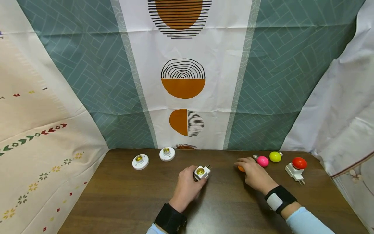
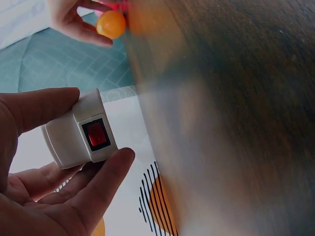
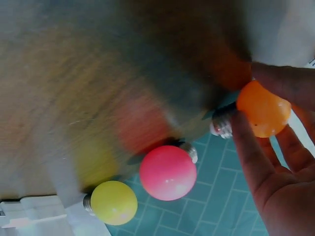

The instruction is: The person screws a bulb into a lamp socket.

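Note:
My left hand grips a white plug-in bulb socket between thumb and fingers, just above the table's middle. Its round opening faces up and its two prongs point right. In the left wrist view a red rocker switch shows on its side. To the right, my right hand has thumb and fingers round an orange light bulb low at the table; the head view shows only a sliver of it. The bulb's metal screw base sticks out past the fingers.
Beside the right hand lie a pink bulb and a yellow bulb. Farther right, a red bulb sits in another white plug-in socket. Two round white lamp holders stand at the back left. Patterned cloth hangs behind the brown table.

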`<state>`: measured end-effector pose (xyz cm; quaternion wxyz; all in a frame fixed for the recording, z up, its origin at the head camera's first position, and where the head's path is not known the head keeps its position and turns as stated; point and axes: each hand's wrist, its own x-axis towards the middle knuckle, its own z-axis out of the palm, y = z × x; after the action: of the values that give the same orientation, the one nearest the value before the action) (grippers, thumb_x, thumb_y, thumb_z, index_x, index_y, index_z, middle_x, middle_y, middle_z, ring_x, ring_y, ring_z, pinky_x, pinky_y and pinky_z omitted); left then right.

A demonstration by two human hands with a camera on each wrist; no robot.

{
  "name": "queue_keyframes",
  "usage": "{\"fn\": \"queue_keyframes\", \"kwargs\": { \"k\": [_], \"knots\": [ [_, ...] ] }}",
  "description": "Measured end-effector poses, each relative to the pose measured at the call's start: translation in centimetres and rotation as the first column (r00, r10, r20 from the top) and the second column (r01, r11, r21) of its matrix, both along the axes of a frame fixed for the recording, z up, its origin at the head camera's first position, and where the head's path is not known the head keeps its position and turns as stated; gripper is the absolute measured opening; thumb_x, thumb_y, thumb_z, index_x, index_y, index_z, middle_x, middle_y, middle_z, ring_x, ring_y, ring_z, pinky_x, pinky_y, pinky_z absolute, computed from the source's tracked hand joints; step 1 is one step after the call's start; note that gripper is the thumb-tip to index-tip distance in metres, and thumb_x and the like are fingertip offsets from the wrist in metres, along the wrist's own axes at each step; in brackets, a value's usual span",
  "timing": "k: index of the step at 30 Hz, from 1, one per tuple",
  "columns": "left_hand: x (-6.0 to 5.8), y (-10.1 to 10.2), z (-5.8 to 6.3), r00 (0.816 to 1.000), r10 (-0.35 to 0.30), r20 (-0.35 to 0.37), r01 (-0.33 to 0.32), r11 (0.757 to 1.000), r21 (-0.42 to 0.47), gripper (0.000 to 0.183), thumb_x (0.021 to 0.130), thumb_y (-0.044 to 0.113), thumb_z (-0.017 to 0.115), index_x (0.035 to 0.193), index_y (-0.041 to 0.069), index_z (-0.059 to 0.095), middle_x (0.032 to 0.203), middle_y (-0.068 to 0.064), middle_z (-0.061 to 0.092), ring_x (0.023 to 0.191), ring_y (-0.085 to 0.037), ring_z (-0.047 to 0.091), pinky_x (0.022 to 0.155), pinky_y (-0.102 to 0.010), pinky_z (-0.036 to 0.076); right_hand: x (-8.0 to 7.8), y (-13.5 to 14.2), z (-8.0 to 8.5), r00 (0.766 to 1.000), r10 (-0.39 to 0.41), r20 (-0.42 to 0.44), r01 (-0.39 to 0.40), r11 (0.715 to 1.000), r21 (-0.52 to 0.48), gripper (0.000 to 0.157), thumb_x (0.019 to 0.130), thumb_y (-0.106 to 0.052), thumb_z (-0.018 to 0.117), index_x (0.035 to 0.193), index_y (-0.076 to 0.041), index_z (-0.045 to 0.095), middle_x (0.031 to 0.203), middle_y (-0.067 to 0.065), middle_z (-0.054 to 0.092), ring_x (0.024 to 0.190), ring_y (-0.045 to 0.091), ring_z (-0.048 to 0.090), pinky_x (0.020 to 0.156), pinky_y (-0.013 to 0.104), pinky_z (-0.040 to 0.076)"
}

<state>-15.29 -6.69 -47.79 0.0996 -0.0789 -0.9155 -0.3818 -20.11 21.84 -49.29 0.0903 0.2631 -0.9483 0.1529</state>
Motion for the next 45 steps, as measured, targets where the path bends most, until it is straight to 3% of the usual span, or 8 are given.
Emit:
{"fn": "queue_keyframes", "kwargs": {
  "k": [9,16,22,31,38,41,45],
  "knots": [
    [0.2,0.1,0.2,0.999,-0.031,-0.018,0.032,0.999,0.019,0.037,0.075,0.026,0.075,0.105,0.011,0.062,0.089,0.006,0.058,0.078,-0.008,0.052,0.062,-0.022,0.043,0.2,0.0,0.2,0.999,0.032,-0.041,-0.033,0.999,-0.031,0.049,0.062,0.008,0.07,0.108,-0.008,0.065,0.11,0.004,0.059,0.104,0.023,0.05,0.091,0.04,0.041],
    [0.1,0.3,0.4,0.997,-0.071,-0.018,0.072,0.996,0.052,0.037,0.076,0.027,0.075,0.106,0.01,0.061,0.088,0.007,0.056,0.078,-0.013,0.054,0.062,-0.021,0.043,0.5,-0.9,2.1,1.0,-0.002,0.001,0.003,0.987,-0.162,0.046,0.068,-0.011,0.079,0.112,-0.01,0.063,0.111,-0.001,0.058,0.1,0.018,0.053,0.087,0.039,0.044],
    [0.4,0.4,0.3,0.997,-0.083,-0.004,0.083,0.992,0.1,0.037,0.076,0.026,0.075,0.107,0.011,0.06,0.09,0.007,0.058,0.077,-0.008,0.053,0.063,-0.02,0.045,1.3,-2.1,4.3,0.999,-0.031,0.044,0.042,0.964,-0.264,0.047,0.073,-0.024,0.077,0.116,-0.012,0.062,0.11,-0.006,0.06,0.091,0.009,0.055,0.08,0.03,0.047],
    [0.3,0.9,0.6,0.995,-0.102,-0.008,0.103,0.986,0.133,0.037,0.075,0.024,0.077,0.105,0.012,0.058,0.092,0.005,0.06,0.078,-0.011,0.056,0.064,-0.02,0.046,2.4,-4.3,7.4,0.997,0.033,0.066,0.003,0.875,-0.484,0.05,0.073,-0.021,0.078,0.119,-0.016,0.058,0.108,-0.008,0.059,0.089,0.006,0.058,0.074,0.026,0.049],
    [0.2,1.1,0.8,0.993,-0.122,0.009,0.119,0.984,0.133,0.038,0.075,0.023,0.077,0.106,0.011,0.059,0.095,0.004,0.06,0.08,-0.008,0.056,0.066,-0.02,0.047,3.2,-6.1,8.8,0.982,0.154,0.111,-0.051,0.776,-0.628,0.047,0.072,-0.016,0.079,0.115,-0.02,0.06,0.108,-0.009,0.061,0.094,0.01,0.059,0.075,0.032,0.05],
    [0.3,1.2,0.9,0.99,-0.133,0.045,0.126,0.981,0.145,0.039,0.076,0.023,0.076,0.108,0.012,0.059,0.098,0.004,0.06,0.081,-0.004,0.055,0.068,-0.02,0.047,3.5,-6.7,8.8,0.972,0.204,0.114,-0.082,0.755,-0.65,0.047,0.073,-0.016,0.078,0.115,-0.024,0.06,0.11,-0.009,0.061,0.096,0.01,0.059,0.075,0.032,0.049],
    [0.3,1.3,0.8,0.986,-0.153,0.065,0.14,0.976,0.165,0.038,0.076,0.022,0.076,0.108,0.011,0.06,0.098,0.004,0.061,0.082,-0.003,0.056,0.068,-0.019,0.047,3.6,-7.3,8.7,0.958,0.259,0.121,-0.12,0.748,-0.653,0.046,0.074,-0.017,0.078,0.115,-0.027,0.06,0.111,-0.01,0.06,0.096,0.01,0.058,0.075,0.031,0.049]
  ]
}}
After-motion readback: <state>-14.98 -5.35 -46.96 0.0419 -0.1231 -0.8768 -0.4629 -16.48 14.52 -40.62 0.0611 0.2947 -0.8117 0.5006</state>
